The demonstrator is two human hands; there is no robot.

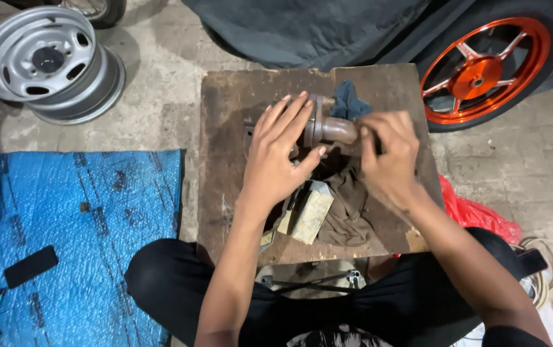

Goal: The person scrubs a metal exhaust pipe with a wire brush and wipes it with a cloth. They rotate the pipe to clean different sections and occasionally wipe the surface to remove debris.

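I see a rusty brown flanged pipe fitting (328, 128), dark blue rag (351, 101), stained brown wooden board (225, 128), blue bubble-textured tarp (77, 225), orange motorcycle wheel (482, 71), silver steel rim (48, 61), red plastic bag (475, 215).
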